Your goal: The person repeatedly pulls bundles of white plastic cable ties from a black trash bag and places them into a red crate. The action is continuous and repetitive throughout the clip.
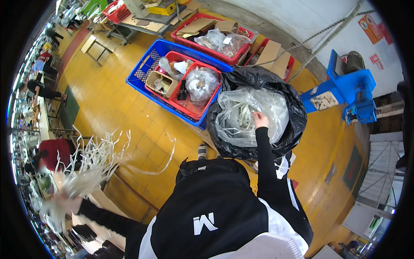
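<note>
Basically, left hand [69, 203] clenches a white strip bundle [92, 168], lower left of frame; right hand [260, 121] is over the clear bag [276, 112], right of center.
Bundle's long axis runs up and right from the blurred left fingers. Loose strips [244, 109] inside the bag lie just left of the right fingers, the nearer hand; can't tell if those pinch any.

The strips [92, 170] are whitish, the bag [296, 112] black, the large crate [140, 88] blue, the tiled floor [131, 118] yellow.
</note>
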`<control>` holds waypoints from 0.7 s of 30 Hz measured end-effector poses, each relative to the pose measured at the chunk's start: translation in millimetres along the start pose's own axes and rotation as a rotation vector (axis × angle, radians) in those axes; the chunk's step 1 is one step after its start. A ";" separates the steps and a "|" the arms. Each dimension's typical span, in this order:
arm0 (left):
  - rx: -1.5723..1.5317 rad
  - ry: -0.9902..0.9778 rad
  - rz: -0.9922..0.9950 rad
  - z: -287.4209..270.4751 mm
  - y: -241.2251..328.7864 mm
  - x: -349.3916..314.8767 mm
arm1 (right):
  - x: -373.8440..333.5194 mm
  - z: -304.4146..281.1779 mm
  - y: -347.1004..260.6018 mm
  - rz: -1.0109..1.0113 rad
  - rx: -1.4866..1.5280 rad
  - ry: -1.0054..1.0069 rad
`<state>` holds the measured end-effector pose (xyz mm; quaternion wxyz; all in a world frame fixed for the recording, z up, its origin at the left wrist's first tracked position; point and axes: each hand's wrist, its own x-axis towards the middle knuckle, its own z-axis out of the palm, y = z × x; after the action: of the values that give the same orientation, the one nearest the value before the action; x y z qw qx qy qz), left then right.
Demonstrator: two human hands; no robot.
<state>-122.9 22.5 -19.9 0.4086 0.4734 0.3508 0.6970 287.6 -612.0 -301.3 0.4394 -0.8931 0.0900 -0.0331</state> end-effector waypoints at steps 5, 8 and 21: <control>-0.128 -0.935 -0.836 104.4 -18.4 -258.1 | -40.1 -73.5 -118.4 -0.114 0.731 -0.171; -0.271 -1.338 -1.213 149.3 17.6 -360.0 | -65.6 -100.4 -169.6 -0.001 0.888 -0.419; -0.539 -1.161 -1.343 216.6 28.7 -373.5 | -146.7 -87.4 -206.1 -0.536 0.168 -0.481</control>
<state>156.6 -304.3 -68.0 0.9345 0.3348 0.1180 0.0256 158.7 -529.1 -81.9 0.4954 -0.8281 -0.2561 0.0563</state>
